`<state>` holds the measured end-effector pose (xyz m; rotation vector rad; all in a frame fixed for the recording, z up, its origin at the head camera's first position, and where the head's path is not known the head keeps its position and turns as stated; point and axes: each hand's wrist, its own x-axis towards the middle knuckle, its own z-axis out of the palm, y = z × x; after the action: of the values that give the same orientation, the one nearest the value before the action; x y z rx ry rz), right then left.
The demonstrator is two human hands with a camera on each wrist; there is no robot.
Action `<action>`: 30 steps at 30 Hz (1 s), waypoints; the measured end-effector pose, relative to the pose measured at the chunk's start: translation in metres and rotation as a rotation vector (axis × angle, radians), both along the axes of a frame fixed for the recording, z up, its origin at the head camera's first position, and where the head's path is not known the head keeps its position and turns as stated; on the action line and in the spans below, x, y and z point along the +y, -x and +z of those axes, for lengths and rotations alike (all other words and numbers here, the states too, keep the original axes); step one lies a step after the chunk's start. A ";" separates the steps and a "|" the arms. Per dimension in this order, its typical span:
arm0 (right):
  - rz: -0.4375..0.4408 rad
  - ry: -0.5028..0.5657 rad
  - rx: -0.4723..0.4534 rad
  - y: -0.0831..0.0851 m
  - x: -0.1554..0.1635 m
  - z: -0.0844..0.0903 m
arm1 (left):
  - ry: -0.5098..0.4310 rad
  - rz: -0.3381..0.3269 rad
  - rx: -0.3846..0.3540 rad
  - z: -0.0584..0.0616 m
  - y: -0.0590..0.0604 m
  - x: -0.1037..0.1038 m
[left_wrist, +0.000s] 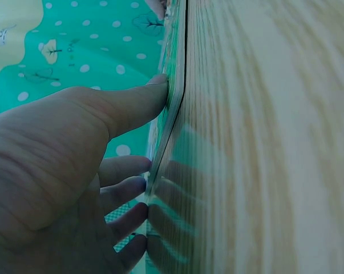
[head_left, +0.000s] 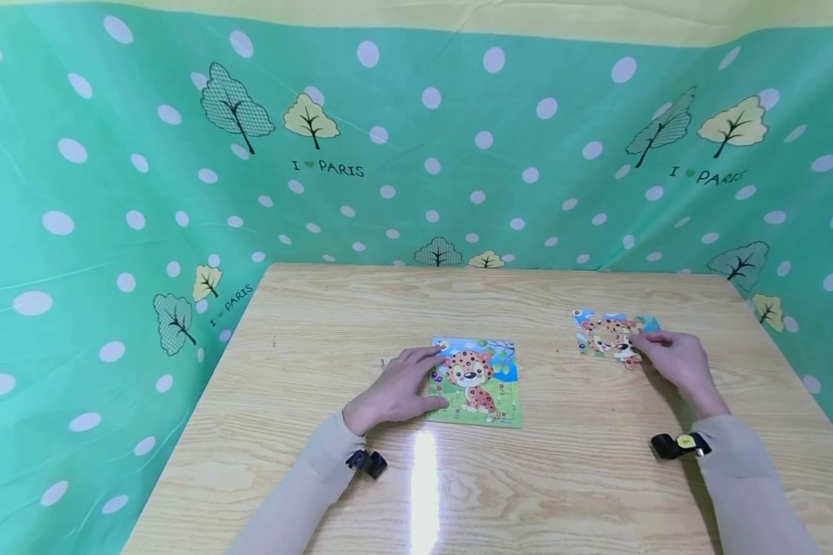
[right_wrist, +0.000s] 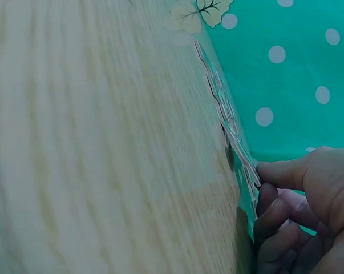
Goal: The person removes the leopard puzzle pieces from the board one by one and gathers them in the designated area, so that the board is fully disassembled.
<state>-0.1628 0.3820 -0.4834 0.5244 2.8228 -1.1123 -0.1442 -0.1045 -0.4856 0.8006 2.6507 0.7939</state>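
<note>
A square leopard picture puzzle point(head_left: 482, 397) lies flat on the table in the middle of the head view. My left hand point(head_left: 403, 385) rests at its left side, thumb on the lower part and fingers spread at the upper left corner. To the right, a cluster of loose leopard puzzle pieces point(head_left: 600, 325) overlaps in a rough patch. My right hand point(head_left: 676, 362) is at the cluster's right side, pinching a puzzle piece point(right_wrist: 253, 176) between thumb and forefinger. Its other fingers are curled beneath, and the fingertips hide part of the cluster.
The wooden table point(head_left: 333, 308) carries both sets, with a stretch of bare wood between them. A green dotted curtain point(head_left: 458, 154) hangs behind the table and along its sides. A bright light reflection falls on the wood near the front.
</note>
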 end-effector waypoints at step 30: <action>0.086 0.073 0.117 0.001 -0.026 0.001 | 0.026 0.014 -0.010 -0.002 0.001 0.001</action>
<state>-0.1640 0.3560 -0.4819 0.3395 2.8576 -1.2633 -0.1451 -0.1037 -0.4879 0.7701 2.6550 0.7635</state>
